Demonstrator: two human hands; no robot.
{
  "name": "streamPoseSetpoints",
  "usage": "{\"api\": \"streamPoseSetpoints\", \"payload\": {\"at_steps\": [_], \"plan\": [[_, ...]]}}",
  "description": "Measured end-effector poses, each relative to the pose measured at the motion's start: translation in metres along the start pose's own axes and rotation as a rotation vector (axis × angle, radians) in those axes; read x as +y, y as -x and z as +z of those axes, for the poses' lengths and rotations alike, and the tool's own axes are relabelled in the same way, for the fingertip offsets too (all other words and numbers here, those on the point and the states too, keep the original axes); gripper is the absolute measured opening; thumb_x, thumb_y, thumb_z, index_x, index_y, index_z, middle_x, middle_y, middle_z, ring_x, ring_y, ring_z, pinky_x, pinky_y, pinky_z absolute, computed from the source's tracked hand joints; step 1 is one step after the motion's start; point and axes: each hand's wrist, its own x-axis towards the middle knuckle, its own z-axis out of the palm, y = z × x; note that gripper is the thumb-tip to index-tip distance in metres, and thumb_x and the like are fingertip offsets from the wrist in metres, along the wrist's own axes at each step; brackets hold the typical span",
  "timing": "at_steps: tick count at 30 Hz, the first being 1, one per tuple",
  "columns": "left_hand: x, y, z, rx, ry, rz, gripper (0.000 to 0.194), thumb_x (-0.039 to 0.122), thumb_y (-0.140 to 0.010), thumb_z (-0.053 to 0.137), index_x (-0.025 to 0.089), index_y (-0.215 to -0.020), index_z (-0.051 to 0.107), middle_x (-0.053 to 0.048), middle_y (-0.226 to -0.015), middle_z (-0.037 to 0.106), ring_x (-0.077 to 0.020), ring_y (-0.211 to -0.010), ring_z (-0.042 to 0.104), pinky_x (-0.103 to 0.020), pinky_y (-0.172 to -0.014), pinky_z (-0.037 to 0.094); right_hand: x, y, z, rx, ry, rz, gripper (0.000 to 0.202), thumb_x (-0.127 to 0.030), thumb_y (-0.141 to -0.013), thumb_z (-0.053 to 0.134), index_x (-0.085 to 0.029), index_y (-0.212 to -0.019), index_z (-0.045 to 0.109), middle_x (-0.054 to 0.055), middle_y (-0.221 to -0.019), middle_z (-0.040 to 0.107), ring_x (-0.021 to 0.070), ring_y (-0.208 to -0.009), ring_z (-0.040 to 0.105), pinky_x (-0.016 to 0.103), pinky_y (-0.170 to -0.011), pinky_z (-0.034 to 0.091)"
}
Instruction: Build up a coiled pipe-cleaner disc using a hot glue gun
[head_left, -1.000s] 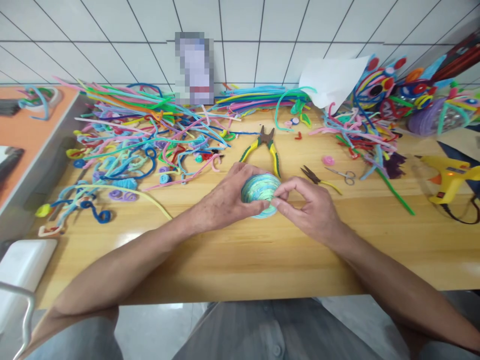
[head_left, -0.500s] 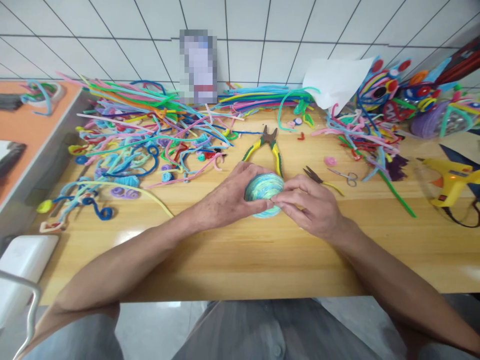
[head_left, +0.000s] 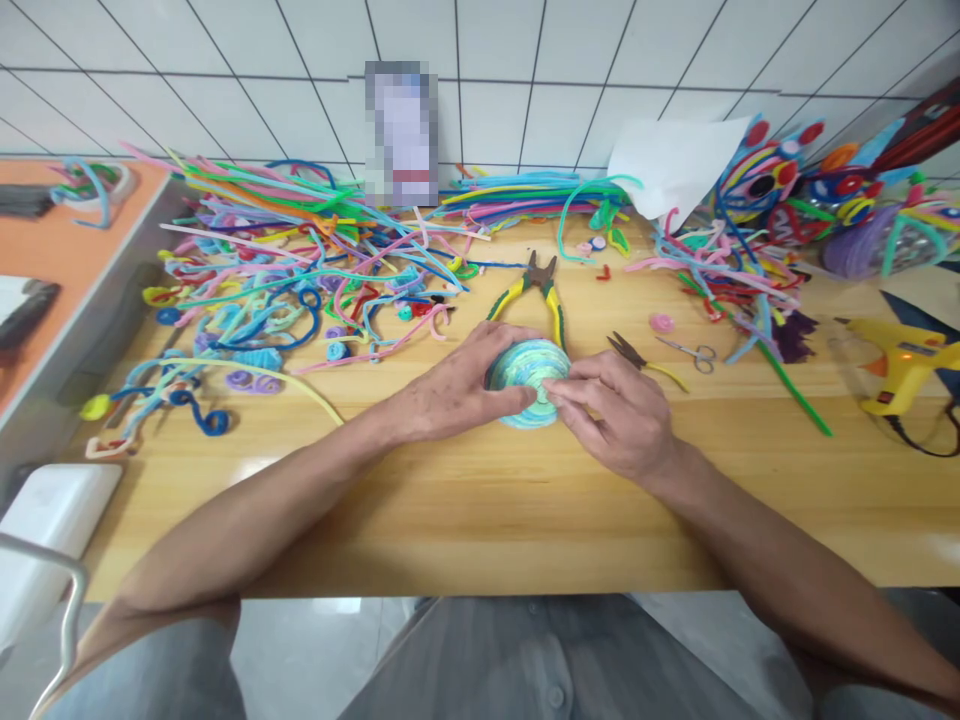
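Observation:
A round piece coiled from blue, green and yellow pipe cleaners (head_left: 534,358) is held above the table in front of me. My left hand (head_left: 480,385) wraps around its left side, thumb pressed across its front. From the right, my right hand (head_left: 619,410) pinches at the middle of the coil with thumb and fingertips. What lies between those fingertips is too small to make out. Just behind the coil lie pliers with yellow-green handles (head_left: 556,312), jaws pointing away. Smaller pliers (head_left: 630,352) and little scissors (head_left: 697,353) rest beyond my right hand.
Heaped pipe cleaners (head_left: 300,240) cover the back left, with another pile (head_left: 739,270) at the back right. A yellow glue gun (head_left: 904,360) with a cord stands far right, near finished colourful figures (head_left: 765,180). A blurred upright object (head_left: 403,135) leans against the tiled wall.
The coiled piece has tilted slightly, so more of its ringed front shows. My right fingertips stay at its centre, and both hands have barely moved.

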Motion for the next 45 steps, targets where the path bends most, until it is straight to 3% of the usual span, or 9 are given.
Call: {"api": "streamPoseSetpoints", "payload": {"at_steps": [16, 22, 26, 29, 31, 36, 40, 45], "plan": [[0.007, 0.0, 0.015, 0.101, -0.08, 0.023, 0.041, 0.033, -0.095, 0.061, 0.018, -0.133, 0.061, -0.012, -0.134, 0.068, -0.0285, -0.13, 0.059, -0.047, -0.12, 0.049, -0.004, 0.004, 0.005, 0.014, -0.001, -0.013, 0.023, -0.012, -0.099, 0.068, -0.025, -0.119, 0.072, 0.006, -0.097, 0.072, 0.0189, -0.085, 0.068, 0.033, -0.069, 0.056], [-0.001, 0.005, 0.024, 0.129, -0.087, 0.013, 0.056, 0.033, -0.098, 0.058, 0.017, -0.151, 0.049, -0.016, -0.151, 0.06, -0.0307, -0.144, 0.054, -0.051, -0.128, 0.043, -0.002, 0.009, 0.007, 0.013, 0.01, -0.001, 0.028, -0.015, -0.099, 0.067, -0.025, -0.125, 0.073, 0.007, -0.099, 0.074, 0.0203, -0.087, 0.068, 0.035, -0.075, 0.058], [-0.006, 0.008, 0.034, 0.23, -0.147, 0.07, 0.058, 0.033, -0.101, 0.057, 0.017, -0.154, 0.043, -0.02, -0.157, 0.055, -0.0321, -0.151, 0.051, -0.054, -0.13, 0.041, -0.001, 0.009, 0.01, 0.048, -0.007, 0.014, 0.029, -0.015, -0.098, 0.067, -0.025, -0.124, 0.075, 0.007, -0.1, 0.074, 0.0209, -0.088, 0.069, 0.036, -0.075, 0.058], [-0.006, 0.011, 0.041, 0.367, -0.258, 0.184, 0.048, 0.03, -0.098, 0.062, 0.019, -0.143, 0.049, -0.02, -0.152, 0.056, -0.0337, -0.152, 0.048, -0.058, -0.127, 0.042, -0.001, 0.007, 0.012, 0.072, -0.031, 0.034, 0.023, -0.014, -0.097, 0.068, -0.024, -0.116, 0.074, 0.007, -0.098, 0.073, 0.0211, -0.088, 0.07, 0.036, -0.075, 0.059], [-0.005, 0.012, 0.043, 0.411, -0.329, 0.249, 0.033, 0.029, -0.097, 0.066, 0.021, -0.128, 0.056, -0.018, -0.145, 0.059, -0.0326, -0.144, 0.053, -0.056, -0.121, 0.047, -0.001, 0.005, 0.013, 0.081, -0.045, 0.049, 0.02, -0.013, -0.096, 0.068, -0.024, -0.111, 0.074, 0.006, -0.097, 0.072, 0.021, -0.088, 0.07, 0.036, -0.075, 0.059], [0.002, 0.01, 0.042, 0.369, -0.348, 0.269, 0.007, 0.027, -0.102, 0.064, 0.022, -0.107, 0.063, -0.014, -0.13, 0.064, -0.0265, -0.126, 0.062, -0.047, -0.109, 0.053, 0.0, 0.003, 0.016, 0.104, -0.047, 0.045, 0.021, -0.011, -0.093, 0.065, -0.023, -0.108, 0.071, 0.007, -0.097, 0.071, 0.0223, -0.088, 0.068, 0.038, -0.076, 0.059], [0.008, 0.007, 0.037, 0.33, -0.291, 0.226, 0.004, 0.02, -0.102, 0.061, 0.021, -0.104, 0.065, -0.012, -0.125, 0.065, -0.0243, -0.123, 0.062, -0.044, -0.109, 0.052, 0.001, 0.004, 0.018, 0.103, -0.041, 0.045, 0.023, -0.01, -0.093, 0.064, -0.024, -0.111, 0.069, 0.008, -0.099, 0.07, 0.0228, -0.09, 0.068, 0.038, -0.077, 0.059], [0.008, 0.009, 0.036, 0.326, -0.233, 0.23, 0.003, 0.023, -0.103, 0.063, 0.021, -0.106, 0.064, -0.011, -0.126, 0.064, -0.0222, -0.124, 0.062, -0.042, -0.111, 0.051, -0.002, 0.006, 0.021, 0.087, -0.054, 0.077, 0.024, -0.013, -0.095, 0.062, -0.023, -0.116, 0.067, 0.008, -0.103, 0.07, 0.0242, -0.096, 0.069, 0.04, -0.083, 0.06]]}}
